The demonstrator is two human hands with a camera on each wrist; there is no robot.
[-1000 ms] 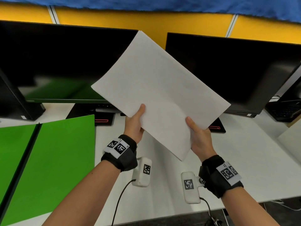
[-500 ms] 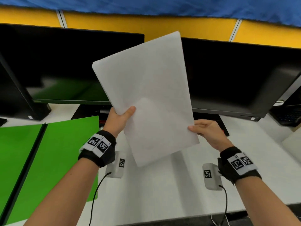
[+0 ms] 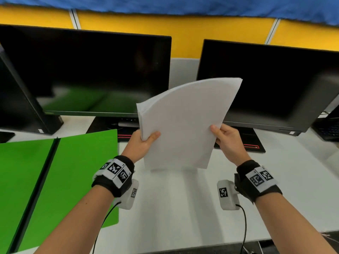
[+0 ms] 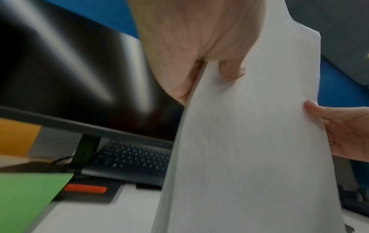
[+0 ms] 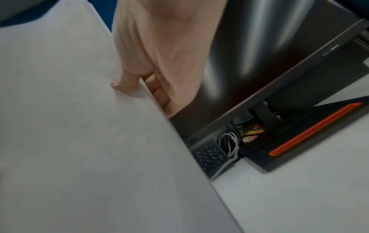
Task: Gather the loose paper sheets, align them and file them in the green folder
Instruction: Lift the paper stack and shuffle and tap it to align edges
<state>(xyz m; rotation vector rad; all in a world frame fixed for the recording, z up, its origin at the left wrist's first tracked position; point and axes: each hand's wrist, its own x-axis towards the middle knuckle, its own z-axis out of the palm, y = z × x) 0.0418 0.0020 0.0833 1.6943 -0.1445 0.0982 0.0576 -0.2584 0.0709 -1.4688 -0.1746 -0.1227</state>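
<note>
Nearest the camera, two forearms reach in from 6 o'clock over the white table (image 3: 183, 208), each with a black wrist strap bearing printed markers and a small white wired camera box beneath.

The left hand (image 3: 140, 143) grips the left edge of the stack of paper sheets (image 3: 183, 125), thumb on the near face and fingers behind; the left wrist view shows the thumb (image 4: 231, 69) pressed onto the sheets (image 4: 249, 141). The right hand (image 3: 227, 138) pinches the right edge at about 3 o'clock of the stack, with its thumb (image 5: 123, 82) on the near face of the paper (image 5: 79, 126) and the other fingers curled behind.

The stack stands nearly upright between the two hands, lower edge close over the table; whether it touches cannot be told. Its upper part curves and leans toward 1 o'clock.

At 9 o'clock of the hands the green folder (image 3: 55, 180) lies open and flat on the table, a dark spine running between its two leaves.

Farther back, at 11 o'clock and 1 o'clock, two dark monitors (image 3: 88, 70) stand side by side on black bases with red trim. The left wrist view shows a keyboard (image 4: 131, 156) tucked under the left one. Behind them rises a yellow partition (image 3: 183, 33) with blue cloth along its top.
</note>
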